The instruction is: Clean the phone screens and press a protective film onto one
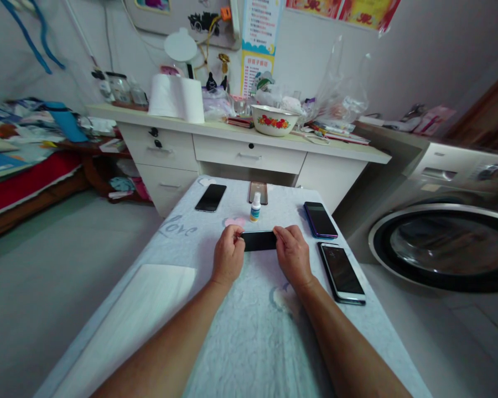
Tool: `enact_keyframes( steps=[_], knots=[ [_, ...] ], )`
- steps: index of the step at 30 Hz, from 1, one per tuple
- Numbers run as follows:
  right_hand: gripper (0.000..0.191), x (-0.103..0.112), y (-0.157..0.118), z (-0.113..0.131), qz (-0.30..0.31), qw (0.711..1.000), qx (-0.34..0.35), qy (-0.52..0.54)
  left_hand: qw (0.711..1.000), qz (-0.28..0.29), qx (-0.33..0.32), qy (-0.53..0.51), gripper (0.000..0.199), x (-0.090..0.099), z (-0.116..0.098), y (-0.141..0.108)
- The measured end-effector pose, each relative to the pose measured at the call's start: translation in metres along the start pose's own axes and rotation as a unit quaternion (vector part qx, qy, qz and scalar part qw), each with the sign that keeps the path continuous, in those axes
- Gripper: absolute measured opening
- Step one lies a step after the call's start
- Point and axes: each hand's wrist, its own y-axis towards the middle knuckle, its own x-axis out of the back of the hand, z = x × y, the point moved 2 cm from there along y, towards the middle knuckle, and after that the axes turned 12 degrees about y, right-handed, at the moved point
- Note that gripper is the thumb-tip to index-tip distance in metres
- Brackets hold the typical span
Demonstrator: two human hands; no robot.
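A dark phone is held sideways between my two hands over the cloth-covered table. My left hand grips its left end, and my right hand grips the right end, fingers closed on both sides. Just beyond the phone stands a small white spray bottle with a blue and yellow label. Behind the bottle lies a brownish phone case. Another black phone rests at the far left. To the right lie a dark phone and, nearer, a white-framed phone on a dark item.
A folded white cloth lies along the table's left side. Beyond the table is a white desk bearing a paper roll and a flowered bowl. At the right stands a washing machine; a bed is at the left.
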Motion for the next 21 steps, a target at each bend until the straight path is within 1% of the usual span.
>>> enact_keyframes(
  steps=[9,17,21],
  knots=[
    [0.025,-0.003,0.000,0.005,0.007,1.000,0.001,-0.002,1.000,-0.001,-0.003,-0.002,0.015,0.000,0.001,0.000],
    [0.028,-0.019,0.000,0.019,0.041,0.999,0.006,-0.004,1.000,0.001,-0.004,0.006,0.013,0.000,0.000,-0.001],
    [0.028,-0.027,0.002,0.029,0.064,0.998,0.019,-0.004,1.000,0.001,-0.006,0.012,0.011,0.001,-0.003,-0.001]
  ],
)
